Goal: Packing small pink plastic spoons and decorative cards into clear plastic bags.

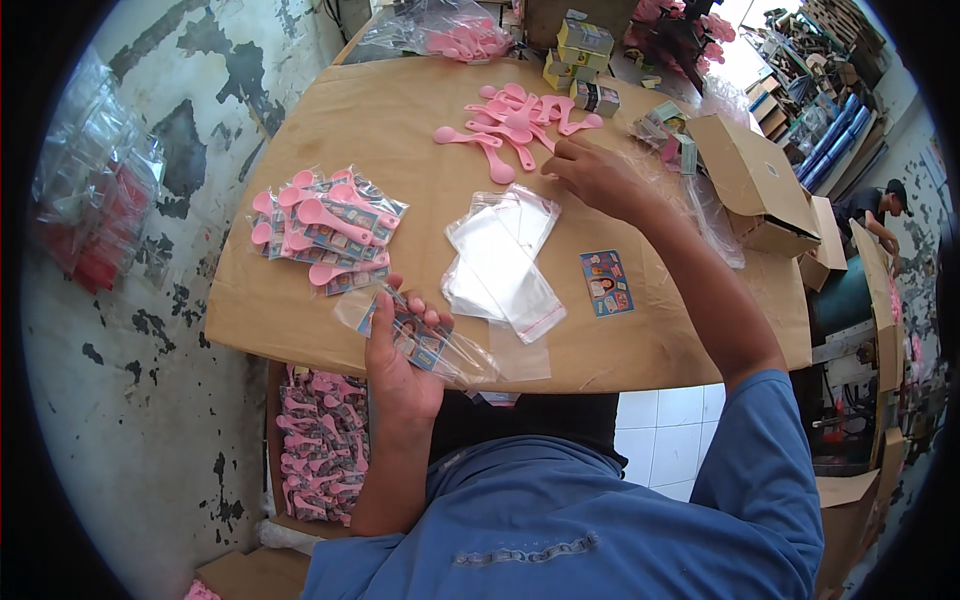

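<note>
My left hand (405, 375) is closed on a clear plastic bag (468, 362) with a printed blue card (420, 342) inside, over the table's near edge. My right hand (598, 178) reaches to the near right side of a loose pile of pink spoons (515, 122). Its fingers are bent and a little apart, close to a spoon handle, and nothing shows between them. Clear empty bags (505, 265) lie stacked between my hands. Right of the stack, a single printed card (607, 284) lies flat. Bagged spoons with cards (325, 225) are heaped at the left.
The brown-covered table (420, 190) also bears small yellow boxes (583, 45) at the back and an open cardboard box (755, 180) at the right. Below the left edge stands a carton full of packed spoons (322, 445). Another person (880, 210) works at the far right.
</note>
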A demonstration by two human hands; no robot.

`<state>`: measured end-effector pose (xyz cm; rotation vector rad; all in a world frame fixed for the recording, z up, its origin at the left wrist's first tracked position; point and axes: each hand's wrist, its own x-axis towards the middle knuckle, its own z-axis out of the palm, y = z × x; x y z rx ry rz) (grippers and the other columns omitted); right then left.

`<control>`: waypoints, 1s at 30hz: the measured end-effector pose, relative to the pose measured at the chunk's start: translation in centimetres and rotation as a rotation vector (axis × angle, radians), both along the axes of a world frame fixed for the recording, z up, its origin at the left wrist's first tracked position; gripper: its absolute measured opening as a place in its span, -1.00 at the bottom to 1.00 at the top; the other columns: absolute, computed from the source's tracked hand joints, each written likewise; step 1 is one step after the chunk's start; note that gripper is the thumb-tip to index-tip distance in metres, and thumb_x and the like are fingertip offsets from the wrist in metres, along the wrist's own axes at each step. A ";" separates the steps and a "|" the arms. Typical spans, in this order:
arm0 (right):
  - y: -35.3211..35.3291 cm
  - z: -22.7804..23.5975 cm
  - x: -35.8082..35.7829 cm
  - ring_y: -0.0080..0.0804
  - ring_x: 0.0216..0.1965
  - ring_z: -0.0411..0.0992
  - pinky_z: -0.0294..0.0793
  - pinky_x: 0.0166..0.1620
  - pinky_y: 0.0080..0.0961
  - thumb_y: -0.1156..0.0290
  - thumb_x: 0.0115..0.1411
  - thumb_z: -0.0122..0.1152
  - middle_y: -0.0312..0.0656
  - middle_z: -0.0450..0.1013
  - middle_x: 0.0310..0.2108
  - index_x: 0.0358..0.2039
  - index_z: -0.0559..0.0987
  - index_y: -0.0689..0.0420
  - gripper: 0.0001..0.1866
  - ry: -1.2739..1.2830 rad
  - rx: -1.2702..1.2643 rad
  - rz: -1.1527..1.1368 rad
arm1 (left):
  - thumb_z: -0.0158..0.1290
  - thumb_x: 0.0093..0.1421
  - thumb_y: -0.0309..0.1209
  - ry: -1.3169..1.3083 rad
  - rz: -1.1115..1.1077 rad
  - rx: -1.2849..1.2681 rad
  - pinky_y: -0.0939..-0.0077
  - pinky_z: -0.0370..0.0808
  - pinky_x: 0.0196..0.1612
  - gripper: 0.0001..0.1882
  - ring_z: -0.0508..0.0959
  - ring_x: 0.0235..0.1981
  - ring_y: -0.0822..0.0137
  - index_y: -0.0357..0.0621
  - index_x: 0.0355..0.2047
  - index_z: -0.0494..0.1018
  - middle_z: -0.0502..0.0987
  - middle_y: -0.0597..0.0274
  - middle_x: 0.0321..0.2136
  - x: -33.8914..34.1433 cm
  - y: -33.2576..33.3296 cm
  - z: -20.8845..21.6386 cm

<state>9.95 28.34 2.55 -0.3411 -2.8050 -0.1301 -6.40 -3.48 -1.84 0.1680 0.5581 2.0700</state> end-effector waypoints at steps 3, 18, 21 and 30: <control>-1.9 1.9 1.7 -0.20 -0.02 0.47 0.50 0.01 -0.28 0.53 0.17 0.24 -0.17 0.48 -0.12 -0.13 0.63 0.11 -0.77 0.058 0.038 -0.087 | 0.00 0.47 -0.18 -0.004 -0.002 -0.002 0.41 0.56 -0.05 -0.67 0.50 -0.31 0.47 -0.02 0.13 0.38 0.46 0.34 -0.33 0.4 0.4 -0.3; -22.0 -1.4 9.4 -0.59 -0.37 0.49 0.50 -0.23 -0.63 0.56 0.26 0.31 -0.25 0.53 -0.37 -0.21 0.54 0.25 -0.87 1.156 -1.412 -0.337 | 0.04 0.43 -0.08 0.036 0.261 0.235 0.27 0.49 0.17 -0.57 0.51 -0.19 0.35 -0.15 0.08 0.39 0.50 0.24 -0.27 1.8 4.5 2.8; -24.3 -2.6 8.0 -0.56 -0.33 0.53 0.58 -0.21 -0.57 0.57 0.27 0.30 -0.21 0.55 -0.35 -0.20 0.53 0.25 -0.86 1.224 -1.550 -0.286 | 0.03 0.43 -0.06 0.092 0.178 0.235 0.24 0.49 0.19 -0.56 0.52 -0.19 0.35 -0.12 0.10 0.38 0.50 0.24 -0.26 3.3 4.2 2.9; -25.9 -2.8 6.9 -0.58 -0.24 0.53 0.59 -0.17 -0.60 0.53 0.29 0.32 -0.21 0.54 -0.27 -0.17 0.48 0.24 -0.81 1.111 -1.678 -0.097 | -0.09 0.47 0.01 0.105 -0.078 0.196 0.11 0.47 0.23 -0.51 0.54 -0.17 0.35 -0.06 0.19 0.28 0.46 0.25 -0.24 7.8 3.5 3.6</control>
